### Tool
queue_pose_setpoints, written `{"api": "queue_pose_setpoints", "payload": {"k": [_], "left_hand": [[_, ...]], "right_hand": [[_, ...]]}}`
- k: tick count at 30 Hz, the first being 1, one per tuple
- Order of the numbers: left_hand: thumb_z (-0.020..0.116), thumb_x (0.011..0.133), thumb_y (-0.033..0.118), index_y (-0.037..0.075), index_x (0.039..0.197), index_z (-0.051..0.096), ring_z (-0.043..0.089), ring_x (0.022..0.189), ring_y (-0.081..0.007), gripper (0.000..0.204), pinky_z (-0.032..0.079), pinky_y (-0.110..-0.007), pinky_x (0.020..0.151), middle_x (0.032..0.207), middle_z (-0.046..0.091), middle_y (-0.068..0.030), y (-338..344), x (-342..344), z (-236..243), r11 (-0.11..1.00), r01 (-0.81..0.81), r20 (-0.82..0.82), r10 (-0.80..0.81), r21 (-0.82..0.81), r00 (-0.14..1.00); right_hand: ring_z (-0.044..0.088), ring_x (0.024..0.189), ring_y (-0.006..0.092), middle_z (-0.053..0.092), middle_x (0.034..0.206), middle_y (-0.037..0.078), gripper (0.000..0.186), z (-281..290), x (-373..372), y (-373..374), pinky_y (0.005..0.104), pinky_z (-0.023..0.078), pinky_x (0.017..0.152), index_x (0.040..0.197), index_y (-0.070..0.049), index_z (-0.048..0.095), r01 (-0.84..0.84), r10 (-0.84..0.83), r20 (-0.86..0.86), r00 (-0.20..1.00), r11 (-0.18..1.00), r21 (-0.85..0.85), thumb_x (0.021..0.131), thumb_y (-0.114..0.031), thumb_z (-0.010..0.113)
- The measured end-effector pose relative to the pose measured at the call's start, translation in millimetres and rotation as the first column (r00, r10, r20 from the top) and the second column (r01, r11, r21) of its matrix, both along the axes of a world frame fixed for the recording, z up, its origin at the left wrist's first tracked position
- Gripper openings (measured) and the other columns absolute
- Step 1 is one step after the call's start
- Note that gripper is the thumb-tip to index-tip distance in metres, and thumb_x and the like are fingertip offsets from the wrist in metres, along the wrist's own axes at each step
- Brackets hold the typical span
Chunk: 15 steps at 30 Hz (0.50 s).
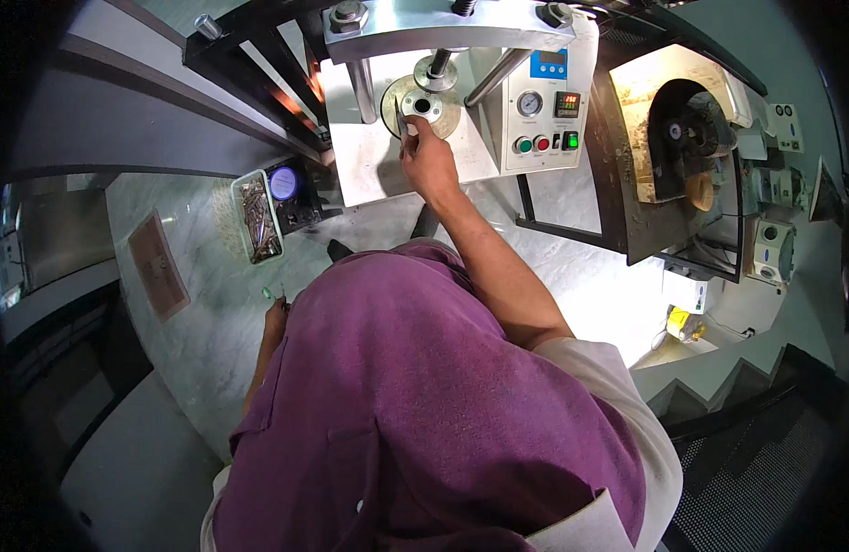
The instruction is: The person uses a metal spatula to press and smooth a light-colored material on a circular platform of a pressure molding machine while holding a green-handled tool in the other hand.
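Metal disc (440, 112) at right hand (429, 164)

Right grip (428, 161) pinches out front; left grip (275, 318) hangs low.

Right hand (427, 158) holds a slim metal tool (401, 121) at a round metal plate (449, 118); left hand (275, 319) hangs beside a purple apron (424, 368)

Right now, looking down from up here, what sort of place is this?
It looks like a workshop of some kind. See the white control panel with its round gauge, the tray of thin, dark pieces, and the thick silver bar beyond the right hand.
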State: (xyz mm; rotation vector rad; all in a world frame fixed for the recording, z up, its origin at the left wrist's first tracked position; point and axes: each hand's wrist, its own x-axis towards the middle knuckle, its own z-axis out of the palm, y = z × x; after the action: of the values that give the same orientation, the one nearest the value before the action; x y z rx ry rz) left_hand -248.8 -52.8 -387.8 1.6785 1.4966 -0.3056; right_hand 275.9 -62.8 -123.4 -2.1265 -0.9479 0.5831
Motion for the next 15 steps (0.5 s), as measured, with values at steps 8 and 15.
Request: {"api": "queue_pose_setpoints", "payload": {"k": [8,15], "left_hand": [[0.052,0.095,0.018,0.0,0.117,0.058,0.063,0.084,-0.0213,0.029,0.048,-0.033,0.074,0.096,0.068,-0.0141,3,6,2,0.999,-0.032,-0.024,0.031,-0.035,0.999],[0.049,0.096,0.023,0.0,0.108,0.06,0.06,0.08,-0.02,0.028,0.047,-0.034,0.071,0.091,0.067,-0.0128,0,-13,-24,0.957,-0.246,0.077,0.26,-0.153,0.962]], "right_hand": [[0.067,0.073,0.0322,0.067,0.075,0.016,0.029,5,1,-3,0.0405,0.05,0.067,0.121,-0.006,0.054,0.027,-0.027,-0.022,0.999,0.999,-0.033,0.092,-0.012,0.055],[0.067,0.07,0.0295,0.067,0.074,0.014,0.028,3,-1,-5,0.0395,0.05,0.067,0.121,-0.006,0.053,-0.012,0.012,-0.079,0.997,1.0,0.003,0.094,-0.014,0.054]]}}
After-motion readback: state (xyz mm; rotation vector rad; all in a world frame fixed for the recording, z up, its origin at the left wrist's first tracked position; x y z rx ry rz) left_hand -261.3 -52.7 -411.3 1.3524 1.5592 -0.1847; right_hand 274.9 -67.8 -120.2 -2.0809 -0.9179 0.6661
